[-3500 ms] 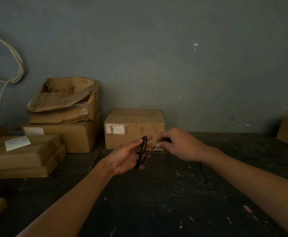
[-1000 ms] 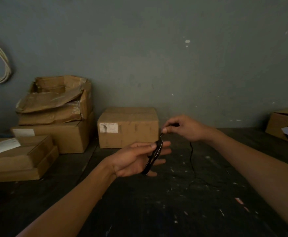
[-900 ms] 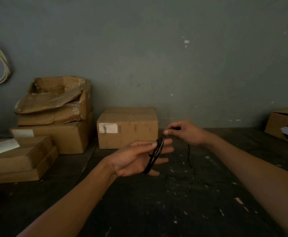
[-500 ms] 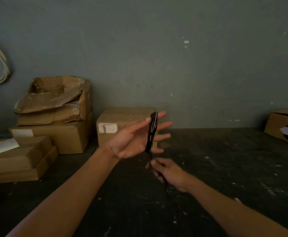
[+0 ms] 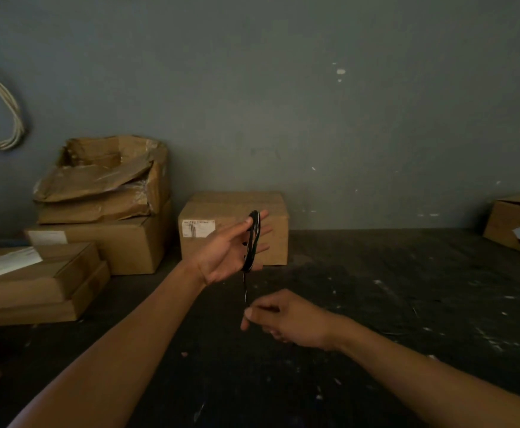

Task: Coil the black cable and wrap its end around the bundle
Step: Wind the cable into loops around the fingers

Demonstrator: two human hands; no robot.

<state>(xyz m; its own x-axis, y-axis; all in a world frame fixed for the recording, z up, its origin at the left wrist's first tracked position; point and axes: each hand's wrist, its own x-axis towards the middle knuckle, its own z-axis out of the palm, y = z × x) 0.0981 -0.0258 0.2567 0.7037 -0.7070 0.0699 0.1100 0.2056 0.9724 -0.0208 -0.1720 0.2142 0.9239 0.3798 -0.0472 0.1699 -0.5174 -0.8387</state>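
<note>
**Q:** Any labels I can read off the boxes?

**A:** Not really. The box [image 5: 234, 227] at mid-frame has a white sticker [image 5: 197, 229] on its front, but from where I'm watching the print is just grey smudge. There's another white label [image 5: 47, 237] on the lower box of the stack [image 5: 98, 230] at left, and one [image 5: 16, 260] on the flat box [image 5: 36, 279] at the left edge. All too blurry. The box [image 5: 514, 223] at the right edge shows a white patch, same deal.

**Q:** And the hands?

**A:** My left hand [image 5: 226, 250] is up in the centre of the frame, palm open, fingers spread wide. The cable [image 5: 252, 239] sits looped around those fingers as a narrow black coil, right in front of the middle box. A loose tail drops from the bottom of the coil down to my right hand [image 5: 286, 319], lower and a bit right of centre. That hand is loosely curled with thumb and forefinger pinched together where the tail reaches them. Looks like it's got the cable, but it's dark, so I can't tell for sure. Both hands are above the dark tabletop [image 5: 376, 304].
</note>
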